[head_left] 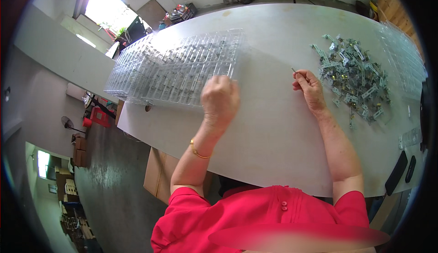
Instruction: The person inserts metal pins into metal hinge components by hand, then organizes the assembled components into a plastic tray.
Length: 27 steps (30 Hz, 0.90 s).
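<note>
My left hand (220, 99) is closed, its fingers curled down over the near right corner of a clear plastic tray (157, 99). Slight blur and the back of the hand hide whatever it may grip. Rows of slots in the tray hold many small metal parts. Further right, above the bare tabletop, my right hand (309, 89) pinches a small thin metal piece (294, 70) between thumb and forefinger; its tip points up and left. Just beyond that hand lies a loose heap of small metal brackets (353, 77), silvery with some brass-coloured bits.
More clear trays (398, 54) stand at the table's right edge. A small clear plastic piece (409, 138) and two dark flat objects, the larger a black slab (396, 172), lie at the near right. A cardboard box (157, 173) sits below the front edge of the white table (269, 148).
</note>
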{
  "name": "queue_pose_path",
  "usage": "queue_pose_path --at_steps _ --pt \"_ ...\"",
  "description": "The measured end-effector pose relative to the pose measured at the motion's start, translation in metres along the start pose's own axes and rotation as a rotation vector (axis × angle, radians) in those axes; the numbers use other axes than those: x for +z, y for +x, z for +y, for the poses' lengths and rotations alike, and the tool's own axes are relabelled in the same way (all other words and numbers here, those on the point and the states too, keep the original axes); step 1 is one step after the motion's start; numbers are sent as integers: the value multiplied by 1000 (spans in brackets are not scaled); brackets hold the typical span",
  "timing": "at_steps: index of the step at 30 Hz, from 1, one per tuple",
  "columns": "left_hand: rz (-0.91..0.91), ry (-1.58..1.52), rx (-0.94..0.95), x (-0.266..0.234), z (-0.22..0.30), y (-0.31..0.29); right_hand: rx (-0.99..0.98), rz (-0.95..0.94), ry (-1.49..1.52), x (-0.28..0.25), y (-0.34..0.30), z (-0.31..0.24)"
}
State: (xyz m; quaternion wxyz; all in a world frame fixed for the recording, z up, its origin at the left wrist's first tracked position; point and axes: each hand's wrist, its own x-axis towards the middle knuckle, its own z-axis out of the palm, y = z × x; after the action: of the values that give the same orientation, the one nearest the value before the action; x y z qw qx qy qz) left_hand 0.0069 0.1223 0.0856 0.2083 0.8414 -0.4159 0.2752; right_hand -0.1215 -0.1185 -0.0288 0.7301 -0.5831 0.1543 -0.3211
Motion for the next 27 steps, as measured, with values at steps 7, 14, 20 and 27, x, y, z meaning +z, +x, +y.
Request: queue_pose_path --at_steps 7,14,20,27 --pt "-76 -293 157 57 63 -22 -6 6 -49 -2 -1 4" --pt "-280 -619 -159 125 63 -24 -80 -1 -239 11 -7 2" --pt "-164 -757 -170 133 63 -33 -96 -32 -520 14 -15 -8" --pt "-139 -866 -163 138 49 -33 -270 -47 -753 24 -16 -9"
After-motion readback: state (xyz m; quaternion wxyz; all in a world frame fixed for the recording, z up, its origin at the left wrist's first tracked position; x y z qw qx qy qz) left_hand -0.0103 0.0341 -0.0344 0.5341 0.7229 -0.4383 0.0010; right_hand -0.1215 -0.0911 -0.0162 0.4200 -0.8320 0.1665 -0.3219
